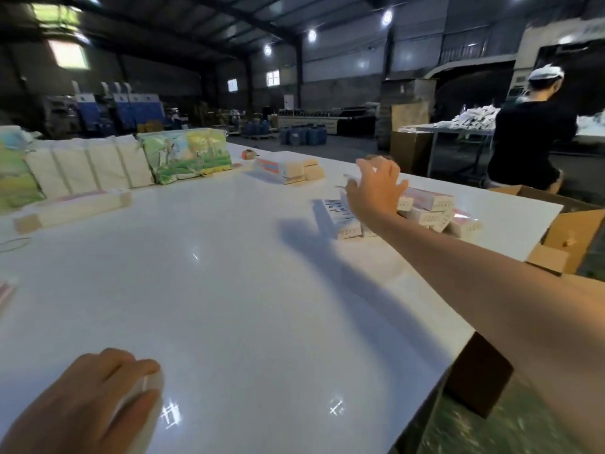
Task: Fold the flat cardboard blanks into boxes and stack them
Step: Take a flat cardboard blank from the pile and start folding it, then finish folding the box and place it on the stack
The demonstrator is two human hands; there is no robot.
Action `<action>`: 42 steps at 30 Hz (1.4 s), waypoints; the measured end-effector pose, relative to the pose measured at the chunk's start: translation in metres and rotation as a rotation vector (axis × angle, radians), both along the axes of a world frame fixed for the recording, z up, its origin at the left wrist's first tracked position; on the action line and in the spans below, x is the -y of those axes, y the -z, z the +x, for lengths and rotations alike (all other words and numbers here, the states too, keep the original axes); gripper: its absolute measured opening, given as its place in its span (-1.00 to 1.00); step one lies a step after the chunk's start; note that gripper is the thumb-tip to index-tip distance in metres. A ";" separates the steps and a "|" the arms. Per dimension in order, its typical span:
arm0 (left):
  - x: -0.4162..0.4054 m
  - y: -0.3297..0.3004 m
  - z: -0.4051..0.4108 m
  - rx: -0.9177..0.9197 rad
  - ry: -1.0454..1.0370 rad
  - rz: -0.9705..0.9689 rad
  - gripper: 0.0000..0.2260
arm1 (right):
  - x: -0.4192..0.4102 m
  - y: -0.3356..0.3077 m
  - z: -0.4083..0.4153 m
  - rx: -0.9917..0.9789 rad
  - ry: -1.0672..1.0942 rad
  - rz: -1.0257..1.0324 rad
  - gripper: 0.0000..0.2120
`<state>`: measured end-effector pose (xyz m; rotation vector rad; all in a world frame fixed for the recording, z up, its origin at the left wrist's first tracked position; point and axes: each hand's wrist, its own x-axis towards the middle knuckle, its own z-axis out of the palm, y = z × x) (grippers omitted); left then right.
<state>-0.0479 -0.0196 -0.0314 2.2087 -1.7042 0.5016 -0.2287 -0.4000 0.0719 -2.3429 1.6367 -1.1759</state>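
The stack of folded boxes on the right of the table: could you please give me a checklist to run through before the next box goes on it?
1. Right hand over the stack of folded boxes, fingers spread: ok.
2. Right hand free of any box: cannot tell, blurred.
3. Stack tidy: not ok, boxes lie at mixed angles.
4. Left hand has a grip on a small white box at the near edge: ok.
5. White table between the hands bare: ok.
6. Flat blanks within reach: cannot tell.

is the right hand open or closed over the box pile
Open: the right hand has its fingers spread and straight above the pile of folded boxes, gripping nothing visible.
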 end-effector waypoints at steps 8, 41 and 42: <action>-0.015 -0.037 -0.036 -0.182 -0.069 -0.033 -0.63 | -0.202 0.042 0.083 -0.428 -1.076 -0.292 -0.81; -0.066 -0.075 0.167 0.236 -1.026 0.390 -0.91 | -0.225 0.086 0.092 -0.265 -1.174 -0.109 -0.86; -0.068 -0.074 0.169 0.221 -1.028 0.353 -0.90 | -0.225 0.086 0.092 -0.261 -1.176 -0.101 -0.87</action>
